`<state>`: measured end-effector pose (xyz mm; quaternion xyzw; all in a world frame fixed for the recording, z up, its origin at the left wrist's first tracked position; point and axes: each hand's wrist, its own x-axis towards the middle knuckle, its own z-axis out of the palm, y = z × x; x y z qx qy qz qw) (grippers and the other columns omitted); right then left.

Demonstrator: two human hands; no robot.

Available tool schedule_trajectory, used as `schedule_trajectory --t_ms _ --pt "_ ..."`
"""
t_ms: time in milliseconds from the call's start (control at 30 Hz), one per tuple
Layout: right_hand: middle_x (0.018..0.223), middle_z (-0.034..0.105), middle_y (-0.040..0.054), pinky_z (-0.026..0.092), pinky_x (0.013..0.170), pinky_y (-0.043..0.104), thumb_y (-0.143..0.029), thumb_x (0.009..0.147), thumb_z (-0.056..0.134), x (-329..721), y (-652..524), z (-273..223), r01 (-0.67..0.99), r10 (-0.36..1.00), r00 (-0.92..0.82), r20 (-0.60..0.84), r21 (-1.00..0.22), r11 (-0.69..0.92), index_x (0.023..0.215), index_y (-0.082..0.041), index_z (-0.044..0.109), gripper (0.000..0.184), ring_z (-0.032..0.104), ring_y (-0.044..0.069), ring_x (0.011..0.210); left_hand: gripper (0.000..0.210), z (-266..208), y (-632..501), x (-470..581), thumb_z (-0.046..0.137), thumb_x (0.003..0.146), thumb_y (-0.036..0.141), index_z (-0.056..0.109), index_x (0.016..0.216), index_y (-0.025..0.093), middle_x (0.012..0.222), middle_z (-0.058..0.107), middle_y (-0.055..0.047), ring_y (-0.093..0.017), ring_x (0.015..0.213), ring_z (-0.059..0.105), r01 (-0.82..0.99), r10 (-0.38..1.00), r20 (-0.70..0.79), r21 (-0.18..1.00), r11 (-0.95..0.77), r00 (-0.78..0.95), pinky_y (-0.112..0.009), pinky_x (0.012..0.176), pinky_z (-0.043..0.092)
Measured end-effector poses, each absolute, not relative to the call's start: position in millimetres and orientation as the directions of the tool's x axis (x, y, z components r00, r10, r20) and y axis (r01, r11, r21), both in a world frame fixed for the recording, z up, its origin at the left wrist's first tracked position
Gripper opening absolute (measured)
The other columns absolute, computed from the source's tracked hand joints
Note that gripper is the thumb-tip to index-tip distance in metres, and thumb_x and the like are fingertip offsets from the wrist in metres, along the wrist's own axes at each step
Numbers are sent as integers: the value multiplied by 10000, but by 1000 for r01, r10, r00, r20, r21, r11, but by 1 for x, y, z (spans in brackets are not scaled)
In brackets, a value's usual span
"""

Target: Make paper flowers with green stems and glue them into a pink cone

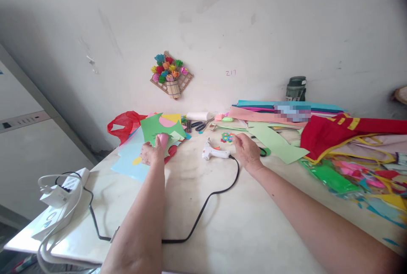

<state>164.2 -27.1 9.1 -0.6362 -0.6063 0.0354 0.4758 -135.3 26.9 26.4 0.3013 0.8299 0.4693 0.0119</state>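
Note:
My left hand (151, 153) is closed around a pink piece (163, 139) that looks like rolled or folded paper. Beneath and beyond that hand lie a green sheet (151, 126) with cut edges and light blue sheets (127, 163). On the other side, my right hand (246, 151) has its fingertips pinched at the edge of small colourful paper flowers (227, 137); the exact grip is partly hidden by the fingers. Between the two hands a white hot glue gun (213, 152) lies on its side, its black cord (212, 194) running toward me.
A power strip (78, 179) with plugs and cables sits at the table's left. Behind are a red plastic bag (125, 124) and scissors (201, 126). Paper sheets (276, 140), red cloth (321, 136), scraps and a dark bottle (296, 89) occupy the right. A flower basket ornament (171, 74) hangs on the wall.

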Motion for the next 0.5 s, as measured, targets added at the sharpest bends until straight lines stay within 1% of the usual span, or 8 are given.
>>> schedule_trajectory --t_ms 100,167,200,267,367,433,500 --pt "765 606 33 243 541 254 -348 844 339 166 -30 14 781 830 258 495 -612 122 755 -187 585 308 496 158 711 685 24 29 -135 580 565 618 459 1077 180 1180 506 -156 -342 1144 392 527 583 234 750 401 -778 -480 917 292" --pt "747 595 29 220 534 252 -348 848 332 165 -30 15 789 839 247 484 -603 116 744 -188 582 314 479 153 699 704 18 33 -138 654 499 544 454 1063 175 1175 496 -186 -372 1137 387 550 617 213 718 427 -757 -508 884 304" --pt "741 592 28 215 533 251 -350 848 330 165 -30 14 791 843 241 480 -600 116 745 -189 581 315 474 153 698 681 15 34 -139 668 488 512 461 1042 175 1146 508 -197 -385 1126 392 567 634 211 703 430 -744 -522 860 312" --pt "736 589 25 214 535 247 -353 848 330 165 -29 13 795 848 227 478 -594 122 756 -192 580 311 467 152 699 570 8 36 -143 660 509 463 490 974 181 1037 557 -193 -396 1098 414 593 657 215 683 428 -722 -536 831 317" --pt "740 592 24 222 541 243 -356 843 341 165 -26 9 793 852 216 478 -595 133 774 -195 583 299 466 153 702 422 1 39 -149 608 584 448 524 914 200 916 600 -149 -369 1053 463 592 625 269 705 390 -732 -528 850 309" --pt "743 595 26 228 546 243 -355 842 346 165 -26 7 792 850 216 481 -596 136 780 -195 588 296 467 153 702 408 -1 41 -152 600 605 455 528 927 215 895 610 -103 -323 996 510 571 601 324 773 278 -731 -492 856 336" --pt "741 596 29 232 546 244 -351 841 350 165 -25 7 795 846 216 488 -590 138 783 -194 595 297 469 153 698 432 -1 43 -151 627 596 446 525 948 219 890 610 -60 -260 922 551 519 633 386 854 29 -671 -426 832 388"
